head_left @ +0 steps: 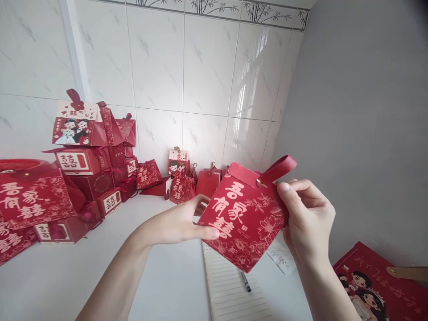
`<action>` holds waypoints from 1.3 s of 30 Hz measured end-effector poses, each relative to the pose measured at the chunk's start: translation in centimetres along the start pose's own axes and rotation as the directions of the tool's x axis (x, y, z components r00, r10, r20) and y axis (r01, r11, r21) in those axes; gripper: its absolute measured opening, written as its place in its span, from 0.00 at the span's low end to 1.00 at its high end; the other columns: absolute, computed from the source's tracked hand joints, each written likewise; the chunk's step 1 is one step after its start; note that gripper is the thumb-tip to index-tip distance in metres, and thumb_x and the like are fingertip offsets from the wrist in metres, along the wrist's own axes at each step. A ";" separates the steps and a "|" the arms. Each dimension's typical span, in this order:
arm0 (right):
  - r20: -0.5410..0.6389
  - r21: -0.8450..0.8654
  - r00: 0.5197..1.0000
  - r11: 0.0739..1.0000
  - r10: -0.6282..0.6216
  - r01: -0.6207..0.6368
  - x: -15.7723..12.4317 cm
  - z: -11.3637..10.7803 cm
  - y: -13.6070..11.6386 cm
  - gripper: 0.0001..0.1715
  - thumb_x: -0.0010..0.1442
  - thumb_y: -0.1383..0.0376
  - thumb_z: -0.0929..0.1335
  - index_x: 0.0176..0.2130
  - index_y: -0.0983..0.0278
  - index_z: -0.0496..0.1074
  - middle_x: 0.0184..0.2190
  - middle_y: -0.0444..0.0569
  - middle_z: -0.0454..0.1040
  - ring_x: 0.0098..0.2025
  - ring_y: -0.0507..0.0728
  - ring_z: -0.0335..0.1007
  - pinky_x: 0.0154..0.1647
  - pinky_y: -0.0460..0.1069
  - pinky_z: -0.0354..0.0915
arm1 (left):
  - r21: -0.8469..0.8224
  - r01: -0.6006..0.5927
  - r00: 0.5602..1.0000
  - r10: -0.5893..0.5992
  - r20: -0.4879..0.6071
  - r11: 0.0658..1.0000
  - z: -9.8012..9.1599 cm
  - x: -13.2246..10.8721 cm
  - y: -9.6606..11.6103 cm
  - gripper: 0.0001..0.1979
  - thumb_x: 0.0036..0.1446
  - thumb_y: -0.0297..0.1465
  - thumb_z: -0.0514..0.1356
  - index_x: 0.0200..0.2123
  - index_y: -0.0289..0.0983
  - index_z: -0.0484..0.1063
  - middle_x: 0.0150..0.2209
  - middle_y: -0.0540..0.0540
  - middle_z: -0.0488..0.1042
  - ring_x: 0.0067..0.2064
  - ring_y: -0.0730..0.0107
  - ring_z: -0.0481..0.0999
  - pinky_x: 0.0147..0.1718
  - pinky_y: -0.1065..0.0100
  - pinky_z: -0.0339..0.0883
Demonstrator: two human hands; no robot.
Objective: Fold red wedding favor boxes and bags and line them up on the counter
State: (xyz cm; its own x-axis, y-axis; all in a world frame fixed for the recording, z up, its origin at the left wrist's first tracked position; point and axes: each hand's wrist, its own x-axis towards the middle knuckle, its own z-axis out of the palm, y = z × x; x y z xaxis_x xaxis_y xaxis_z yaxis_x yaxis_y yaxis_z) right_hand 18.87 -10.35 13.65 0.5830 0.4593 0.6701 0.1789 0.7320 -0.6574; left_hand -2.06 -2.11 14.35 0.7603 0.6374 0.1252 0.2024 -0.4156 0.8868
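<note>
Two hands hold one red gift box (242, 218) up in the air above the white table (67, 276), right in the middle of the view. The left hand (180, 223) comes in from seven o'clock and grips the box at its lower left corner, thumb pressed on the printed front, fingers hidden behind. The right hand (307, 218) comes up from five o'clock and is closed on the box's upper right edge, thumb on the front near the small gold stud where the ribbon loop (277, 169) starts.

That loop sticks out toward two o'clock from the top flap, just above the right thumb, so the right hand is much the nearer one to it; the left hand sits at the opposite corner. The box is tilted: its long axis runs from about eleven o'clock at the top flap down to five o'clock at the bottom corner, with the gold lettering facing the camera.

Directly below the box lie a lined notebook (230, 290) and a pen (245, 281) on it. More red boxes are piled against the tiled wall at nine o'clock (83, 151), a smaller cluster stands at twelve o'clock (180, 178), and a flat red printed card (374, 285) lies at four o'clock.
</note>
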 end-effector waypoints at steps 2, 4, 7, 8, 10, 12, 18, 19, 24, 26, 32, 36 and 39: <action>0.053 -0.083 0.998 0.996 0.022 -0.018 -0.1 0.0 -0.1 0.14 0.51 0.57 0.74 0.26 0.62 0.70 0.22 0.42 0.66 0.21 0.49 0.59 0.17 0.43 0.56 | 0.088 0.034 0.998 -0.038 0.044 0.995 0.1 -0.1 0.0 0.30 0.46 0.40 0.67 0.53 0.42 0.65 0.53 0.43 0.70 0.55 0.55 0.70 0.51 0.58 0.65; 0.108 -0.194 0.993 0.981 0.040 -0.018 -0.2 0.0 -0.1 0.13 0.52 0.56 0.73 0.30 0.62 0.72 0.23 0.43 0.69 0.21 0.50 0.61 0.16 0.43 0.57 | 0.162 0.066 0.992 -0.083 0.098 0.985 0.3 -0.1 0.0 0.28 0.45 0.40 0.67 0.50 0.42 0.67 0.52 0.45 0.72 0.53 0.56 0.71 0.48 0.62 0.66; 0.199 -0.389 0.979 0.920 0.048 0.034 -0.4 0.1 0.1 0.12 0.55 0.55 0.71 0.33 0.61 0.74 0.25 0.45 0.72 0.22 0.52 0.64 0.18 0.44 0.59 | 0.292 0.088 0.981 -0.134 0.140 0.952 0.8 0.0 0.1 0.21 0.44 0.40 0.66 0.43 0.43 0.71 0.45 0.51 0.76 0.47 0.59 0.74 0.40 0.67 0.67; 0.226 -0.453 0.973 0.890 0.054 0.056 -0.4 0.2 0.2 0.12 0.56 0.55 0.70 0.33 0.61 0.74 0.25 0.44 0.73 0.23 0.52 0.65 0.19 0.45 0.60 | 0.345 0.088 0.979 -0.145 0.144 0.934 1.1 0.0 0.2 0.19 0.44 0.40 0.66 0.41 0.44 0.72 0.43 0.52 0.77 0.45 0.60 0.75 0.38 0.68 0.67; 0.264 -0.557 0.964 0.821 0.032 0.125 -0.4 0.3 0.5 0.11 0.58 0.55 0.68 0.32 0.60 0.74 0.26 0.43 0.73 0.23 0.52 0.65 0.21 0.46 0.60 | 0.443 0.078 0.977 -0.156 0.144 0.893 1.5 0.0 0.4 0.17 0.43 0.42 0.65 0.38 0.44 0.73 0.39 0.54 0.78 0.41 0.60 0.75 0.34 0.69 0.65; 0.289 -0.603 0.956 0.766 -0.051 0.223 -0.2 0.3 0.6 0.11 0.59 0.56 0.67 0.31 0.60 0.74 0.28 0.43 0.73 0.26 0.53 0.66 0.26 0.46 0.62 | 0.504 0.066 0.976 -0.160 0.145 0.861 1.9 0.0 0.8 0.16 0.43 0.43 0.64 0.36 0.44 0.73 0.37 0.55 0.78 0.39 0.61 0.75 0.32 0.70 0.64; 0.363 -0.501 0.932 0.839 -0.018 0.211 0.5 -0.1 0.5 0.13 0.59 0.56 0.67 0.28 0.59 0.75 0.30 0.44 0.71 0.34 0.54 0.67 0.33 0.47 0.62 | 0.526 0.054 0.966 -0.177 0.186 0.849 2.5 -0.1 1.2 0.16 0.41 0.45 0.65 0.32 0.45 0.72 0.33 0.56 0.78 0.35 0.64 0.75 0.29 0.71 0.61; 0.359 -0.485 0.933 0.855 0.004 0.183 0.6 -0.2 0.5 0.13 0.58 0.56 0.68 0.26 0.59 0.75 0.29 0.44 0.71 0.33 0.54 0.67 0.33 0.47 0.62 | 0.528 0.058 0.967 -0.180 0.182 0.847 2.6 -0.1 1.2 0.16 0.40 0.45 0.65 0.32 0.45 0.72 0.33 0.56 0.77 0.34 0.64 0.75 0.29 0.71 0.60; 0.364 -0.403 0.924 0.914 0.114 0.045 0.6 0.1 0.4 0.16 0.57 0.56 0.68 0.24 0.62 0.72 0.27 0.44 0.69 0.29 0.52 0.65 0.27 0.44 0.61 | 0.551 0.052 0.972 -0.168 0.162 0.833 3.0 -0.1 1.1 0.16 0.39 0.46 0.65 0.31 0.45 0.72 0.31 0.56 0.77 0.33 0.64 0.74 0.28 0.71 0.59; 0.365 -0.371 0.914 0.928 0.175 -0.029 0.4 0.2 0.3 0.16 0.58 0.55 0.68 0.26 0.62 0.71 0.28 0.44 0.69 0.27 0.51 0.65 0.25 0.43 0.61 | 0.554 0.039 0.974 -0.156 0.166 0.832 3.0 0.0 1.1 0.16 0.40 0.46 0.65 0.31 0.45 0.72 0.31 0.56 0.77 0.33 0.65 0.74 0.27 0.71 0.59; 0.420 -0.319 0.864 0.936 0.278 -0.146 -0.1 0.2 -0.2 0.07 0.59 0.60 0.67 0.32 0.61 0.70 0.26 0.42 0.70 0.24 0.51 0.66 0.22 0.42 0.61 | 0.563 0.026 0.969 -0.160 0.190 0.826 3.1 0.2 0.8 0.15 0.40 0.45 0.65 0.31 0.45 0.73 0.31 0.56 0.77 0.33 0.65 0.74 0.27 0.72 0.59; 0.443 -0.280 0.855 0.948 0.269 -0.153 -0.1 0.1 -0.3 0.04 0.58 0.63 0.66 0.35 0.60 0.70 0.29 0.43 0.72 0.22 0.49 0.65 0.21 0.43 0.62 | 0.553 0.014 0.966 -0.154 0.207 0.833 3.1 0.1 0.8 0.15 0.41 0.45 0.65 0.32 0.46 0.73 0.32 0.57 0.77 0.34 0.65 0.74 0.28 0.72 0.59; 0.450 -0.263 0.863 0.958 0.228 -0.116 0.0 0.0 -0.2 0.04 0.56 0.65 0.67 0.35 0.60 0.70 0.32 0.43 0.73 0.23 0.49 0.66 0.22 0.42 0.62 | 0.549 0.007 0.965 -0.149 0.214 0.836 3.2 0.1 0.8 0.15 0.41 0.46 0.65 0.33 0.46 0.73 0.33 0.57 0.77 0.35 0.65 0.74 0.29 0.72 0.60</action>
State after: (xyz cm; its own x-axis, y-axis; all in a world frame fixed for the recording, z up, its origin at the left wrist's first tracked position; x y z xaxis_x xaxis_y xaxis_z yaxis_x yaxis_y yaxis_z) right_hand 18.79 -10.48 13.76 0.1879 0.7900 0.5836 0.3125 0.5152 -0.7981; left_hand 0.10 -4.48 13.69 0.8362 0.5380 -0.1063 0.5131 -0.6992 0.4979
